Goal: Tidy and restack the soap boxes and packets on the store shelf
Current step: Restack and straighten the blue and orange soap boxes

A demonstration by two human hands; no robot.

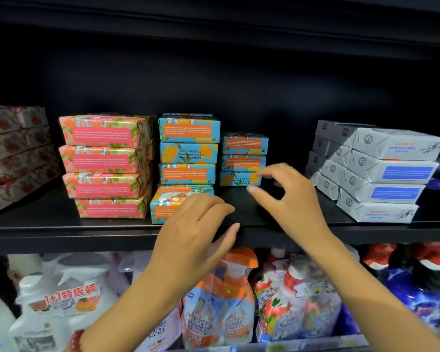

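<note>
On the black shelf [61,232], soap boxes are stacked in rows. A stack of red-patterned packets [15,153] is set at the left edge, and a four-high pink stack [104,163] is placed beside it. Next to that, towards the middle, a blue front stack [188,153] of four is seen. Its bottom blue box [168,204] is skewed and pushed out towards the shelf's front edge. Just to the right and further back, a blue rear stack [243,158] of three is found, and grey-white boxes [381,174] are piled towards the right edge. The left hand [196,232] is held over the front edge with its fingers relaxed and nothing gripped. Its fingertips lie in front of the bottom blue box, though contact cannot be made out. The right hand [290,196] is raised above the bare shelf, loosely curved with thumb and forefinger apart, empty, its forefinger close to the rear stack's lowest box [236,179]. Bottles and refill pouches [226,301] are kept on the level below.
</note>
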